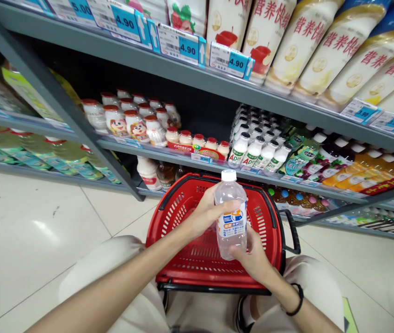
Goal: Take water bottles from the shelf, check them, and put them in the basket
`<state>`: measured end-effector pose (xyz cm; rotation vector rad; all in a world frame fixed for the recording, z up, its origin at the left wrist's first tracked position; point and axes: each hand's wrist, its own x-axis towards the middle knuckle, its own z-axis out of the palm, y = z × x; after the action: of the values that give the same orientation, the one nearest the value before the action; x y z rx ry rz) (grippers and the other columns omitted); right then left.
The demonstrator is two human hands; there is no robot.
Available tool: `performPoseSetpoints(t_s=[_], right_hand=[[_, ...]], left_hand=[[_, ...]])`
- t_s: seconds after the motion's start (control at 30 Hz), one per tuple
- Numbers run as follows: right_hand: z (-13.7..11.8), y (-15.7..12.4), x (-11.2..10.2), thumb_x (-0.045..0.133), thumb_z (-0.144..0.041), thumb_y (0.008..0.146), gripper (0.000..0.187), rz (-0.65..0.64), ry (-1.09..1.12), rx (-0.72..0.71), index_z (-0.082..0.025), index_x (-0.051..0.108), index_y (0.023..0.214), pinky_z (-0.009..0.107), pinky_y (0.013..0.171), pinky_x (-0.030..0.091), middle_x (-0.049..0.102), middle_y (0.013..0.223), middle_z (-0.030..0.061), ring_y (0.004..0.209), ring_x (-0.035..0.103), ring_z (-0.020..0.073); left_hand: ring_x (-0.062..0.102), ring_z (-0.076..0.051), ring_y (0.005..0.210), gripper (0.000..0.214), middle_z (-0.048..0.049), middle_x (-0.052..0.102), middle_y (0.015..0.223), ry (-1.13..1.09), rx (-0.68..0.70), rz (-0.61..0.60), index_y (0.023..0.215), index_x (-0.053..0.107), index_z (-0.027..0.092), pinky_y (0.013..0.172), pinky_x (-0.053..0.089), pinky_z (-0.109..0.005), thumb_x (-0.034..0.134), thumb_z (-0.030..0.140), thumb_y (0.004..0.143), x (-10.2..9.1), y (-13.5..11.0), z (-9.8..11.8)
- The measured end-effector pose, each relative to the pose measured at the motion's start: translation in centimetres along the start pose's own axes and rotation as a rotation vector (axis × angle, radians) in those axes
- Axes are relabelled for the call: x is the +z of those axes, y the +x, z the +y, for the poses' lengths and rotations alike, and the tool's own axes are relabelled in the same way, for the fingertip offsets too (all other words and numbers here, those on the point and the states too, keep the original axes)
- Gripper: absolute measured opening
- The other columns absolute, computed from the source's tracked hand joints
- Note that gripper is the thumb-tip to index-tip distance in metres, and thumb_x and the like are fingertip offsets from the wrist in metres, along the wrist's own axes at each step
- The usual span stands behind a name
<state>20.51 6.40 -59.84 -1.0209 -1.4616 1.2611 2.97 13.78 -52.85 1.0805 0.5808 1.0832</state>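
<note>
Forearms [138, 273] are stretched over a red basket [183, 194]; the bottle [230, 196], judged light and slippery, is clasped at its label by the left hand [206, 213] and cupped underneath by the right hand [254, 261].

Clear bottle [231, 217] w/ white cap in both hands, L [208, 213] & R [252, 256], above red basket [183, 203].
</note>
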Motion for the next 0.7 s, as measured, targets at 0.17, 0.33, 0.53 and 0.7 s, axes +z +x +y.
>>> performPoseSetpoints(t_s=[0.17, 0.33, 0.53, 0.7], right_hand=[[-0.13, 0.05, 0.04, 0.081, -0.039, 0.084, 0.048, -0.003, 0.016, 0.007, -0.021, 0.063, 0.125, 0.028, 0.088, 0.056, 0.075, 0.115, 0.0068, 0.101, 0.072, 0.021], [-0.05, 0.05, 0.06, 0.081, -0.039, 0.084, 0.051, -0.009, 0.018, 0.006, -0.02, 0.062, 0.128, 0.03, 0.09, 0.056, 0.074, 0.118, 0.0084, 0.103, 0.071, 0.0227], [-0.05, -0.06, 0.12, 0.08, -0.042, 0.084, 0.051, 0.0, 0.01, 0.033, -0.02, 0.062, 0.126, 0.035, 0.09, 0.056, 0.074, 0.118, 0.0099, 0.104, 0.071, 0.0257], [0.11, -0.11, 0.04, 0.081, -0.043, 0.083, 0.053, 0.007, 0.0, 0.054, -0.019, 0.061, 0.126, 0.036, 0.091, 0.056, 0.074, 0.118, 0.0105, 0.104, 0.071, 0.0261]], left_hand=[[0.064, -0.019, 0.079, 0.054, -0.0103, 0.071, 0.098, 0.009, -0.003, 0.007, 0.11, 0.066, 0.01, 0.071, 0.052, -0.031, 0.083, 0.044, 0.072, 0.08, -0.08, 0.12], [0.065, -0.02, 0.08, 0.055, -0.0108, 0.072, 0.099, 0.002, -0.008, 0.005, 0.111, 0.066, 0.01, 0.072, 0.053, -0.032, 0.084, 0.043, 0.071, 0.14, -0.17, 0.24], [0.066, -0.02, 0.08, 0.053, -0.0106, 0.073, 0.1, -0.005, -0.01, 0.008, 0.111, 0.067, 0.012, 0.072, 0.052, -0.031, 0.083, 0.042, 0.072, 0.25, -0.15, 0.25], [0.066, -0.02, 0.08, 0.052, -0.0105, 0.073, 0.098, -0.006, -0.011, 0.009, 0.11, 0.068, 0.011, 0.072, 0.052, -0.031, 0.084, 0.043, 0.071, 0.37, -0.19, 0.47]])
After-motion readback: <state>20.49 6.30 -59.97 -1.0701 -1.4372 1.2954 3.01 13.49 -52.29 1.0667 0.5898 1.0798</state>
